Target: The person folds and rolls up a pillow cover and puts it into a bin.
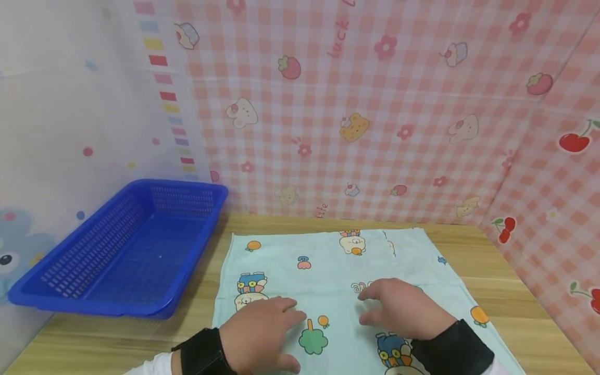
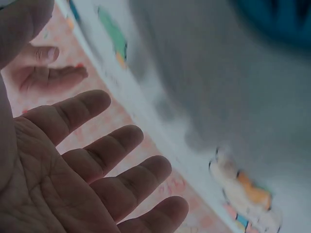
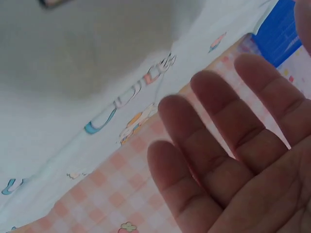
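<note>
A pale blue cloth printed with bears, oranges and trees lies spread on the wooden table. Over its near left part is my left hand, palm down with fingers apart and nothing in them. My right hand hovers over the cloth's right side, fingers pointing inward toward the left hand. In the left wrist view, the fingers are loosely extended above the cloth. The right wrist view likewise shows relaxed, slightly bent fingers holding nothing.
A blue plastic basket with slotted sides stands on the table at the left. Wooden tabletop shows around the cloth. Behind rises a pink checked curtain with printed figures, and a white one hangs at the left.
</note>
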`<act>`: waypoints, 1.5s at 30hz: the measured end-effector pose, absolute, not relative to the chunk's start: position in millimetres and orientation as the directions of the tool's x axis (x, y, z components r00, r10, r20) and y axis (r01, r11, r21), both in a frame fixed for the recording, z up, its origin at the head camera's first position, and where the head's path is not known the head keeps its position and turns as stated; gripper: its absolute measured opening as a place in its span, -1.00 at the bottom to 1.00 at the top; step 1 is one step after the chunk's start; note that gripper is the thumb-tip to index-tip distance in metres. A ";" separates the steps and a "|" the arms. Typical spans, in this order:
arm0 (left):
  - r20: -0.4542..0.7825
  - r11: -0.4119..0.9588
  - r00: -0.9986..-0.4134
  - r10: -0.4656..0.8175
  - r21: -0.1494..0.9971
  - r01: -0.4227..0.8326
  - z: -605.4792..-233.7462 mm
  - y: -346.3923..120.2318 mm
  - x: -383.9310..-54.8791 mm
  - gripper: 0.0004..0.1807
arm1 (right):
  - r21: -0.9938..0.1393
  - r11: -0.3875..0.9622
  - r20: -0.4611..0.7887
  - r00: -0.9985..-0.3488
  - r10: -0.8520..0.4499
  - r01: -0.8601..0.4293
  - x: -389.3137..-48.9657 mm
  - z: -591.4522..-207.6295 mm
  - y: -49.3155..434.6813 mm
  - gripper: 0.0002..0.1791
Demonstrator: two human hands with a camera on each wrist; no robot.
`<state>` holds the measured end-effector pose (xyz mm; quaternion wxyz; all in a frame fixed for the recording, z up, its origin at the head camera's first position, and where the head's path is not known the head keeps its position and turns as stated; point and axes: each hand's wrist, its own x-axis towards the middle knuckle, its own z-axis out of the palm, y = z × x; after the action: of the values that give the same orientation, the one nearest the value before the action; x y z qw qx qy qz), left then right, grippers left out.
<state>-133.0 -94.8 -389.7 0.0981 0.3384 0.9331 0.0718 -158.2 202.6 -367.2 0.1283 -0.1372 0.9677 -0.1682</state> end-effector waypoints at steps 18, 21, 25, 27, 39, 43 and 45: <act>-0.235 0.683 -0.641 0.731 0.254 0.685 -411.2 -100.4 -122.9 -0.23 | -0.396 0.825 -0.348 -0.765 -0.542 -0.404 -124.4 -394.5 190.0 -0.64; -0.231 0.680 -0.639 0.733 0.255 0.687 -409.1 -101.4 -124.8 -0.21 | -0.370 0.826 -0.346 -0.762 -0.548 -0.426 -122.3 -394.5 187.5 -0.56; -0.232 0.691 -0.651 0.723 0.240 0.682 -404.8 -103.9 -128.5 -0.19 | -0.330 0.812 -0.312 -0.756 -0.576 -0.482 -120.7 -395.6 186.1 -0.48; -0.238 0.703 -0.661 0.711 0.241 0.669 -404.2 -105.7 -131.5 -0.18 | -0.317 0.802 -0.294 -0.751 -0.591 -0.507 -120.2 -396.5 185.3 -0.46; -0.274 0.756 -0.705 0.654 0.253 0.603 -402.1 -110.5 -149.9 -0.19 | -0.326 0.795 -0.293 -0.745 -0.599 -0.511 -126.5 -400.3 174.8 -0.84; -0.294 0.758 -0.699 0.652 0.243 0.605 -402.0 -101.2 -145.3 -0.18 | -0.323 0.781 -0.247 -0.749 -0.614 -0.534 -128.8 -400.6 173.6 -0.87; -0.306 0.751 -0.687 0.659 0.227 0.620 -403.2 -95.2 -142.5 -0.17 | -0.317 0.775 -0.231 -0.748 -0.622 -0.547 -130.2 -400.6 173.2 -0.90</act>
<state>-142.5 -95.2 -403.2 0.1872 0.3489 0.9168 0.0528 -130.2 173.2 -400.6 0.1635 -0.3151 0.9277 -0.1153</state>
